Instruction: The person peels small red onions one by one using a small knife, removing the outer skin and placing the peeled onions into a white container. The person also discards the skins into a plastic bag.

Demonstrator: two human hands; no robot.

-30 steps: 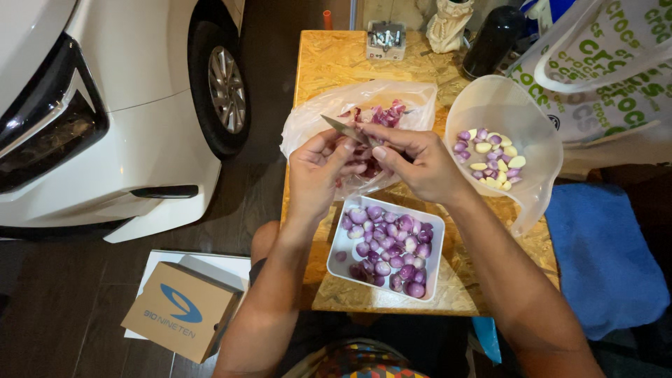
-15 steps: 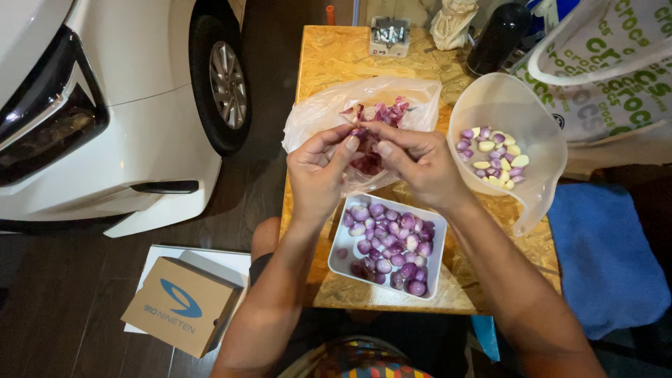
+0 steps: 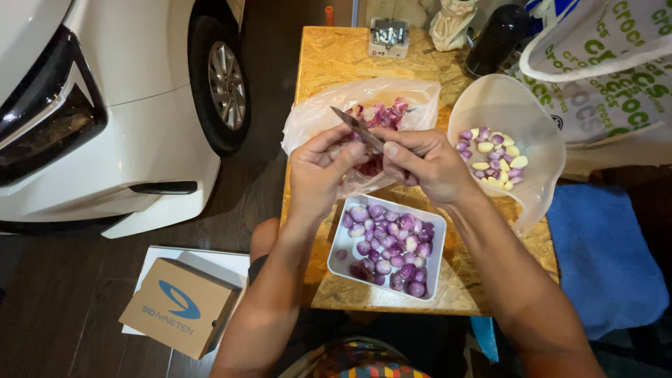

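Note:
My two hands meet above a wooden table (image 3: 327, 64). My right hand (image 3: 428, 165) grips a small knife (image 3: 350, 123), its blade pointing up and to the left. My left hand (image 3: 318, 171) pinches a small shallot against the blade; the shallot is mostly hidden by my fingers. Just behind my hands lies a clear plastic bag (image 3: 323, 112) holding purple peels (image 3: 381, 112). Below my hands a white square tray (image 3: 436, 218) holds several peeled shallots (image 3: 385, 241). To the right a clear plastic bowl (image 3: 521, 105) holds peeled shallots and garlic cloves (image 3: 493, 157).
A white car (image 3: 105, 105) stands close on the left, its wheel (image 3: 224, 77) near the table edge. A cardboard box (image 3: 178, 308) lies on the floor. A blue cloth (image 3: 602, 252), a printed shopping bag (image 3: 609, 63), a black bottle (image 3: 497, 38) and a small box (image 3: 388, 35) sit right and behind.
The hands stay over the bag. Half a second ago the blade was hidden between my fingers; now it shows again, sticking up to the left.

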